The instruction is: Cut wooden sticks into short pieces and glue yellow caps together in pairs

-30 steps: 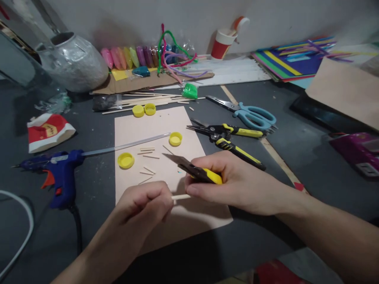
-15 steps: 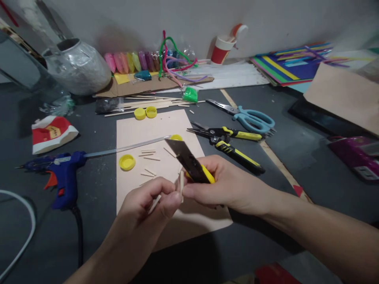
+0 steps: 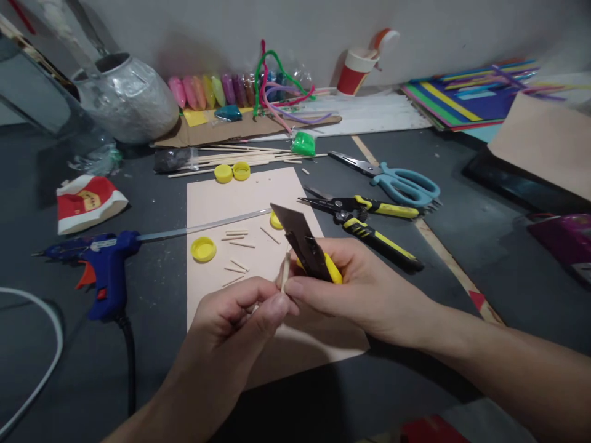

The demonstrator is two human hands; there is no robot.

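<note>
My right hand (image 3: 351, 283) is closed around a yellow and black utility knife (image 3: 307, 246), its dark blade pointing up and to the left. A short pale wooden stick (image 3: 285, 271) stands nearly upright between the fingertips of both hands. My left hand (image 3: 249, 317) pinches the lower part of this stick, and my right thumb touches it too. Beneath the hands lies a pale sheet of paper (image 3: 231, 203). Several short stick pieces (image 3: 241, 245) are scattered on it, near a yellow bottle cap (image 3: 204, 249). Another yellow cap (image 3: 276, 220) is partly hidden behind the blade.
A blue glue gun (image 3: 108, 264) lies left, its clear glue stick reaching over the paper. Pliers (image 3: 364, 224) and blue-handled scissors (image 3: 401, 183) lie to the right. Two yellow caps (image 3: 232, 172) and long wooden sticks (image 3: 249, 157) are behind. A silver pot (image 3: 132, 98) stands back left.
The whole view has shifted slightly, so the table items appear a little further right. Both hands stay together on the stick, which now leans a bit more, with the knife still in my right hand.
</note>
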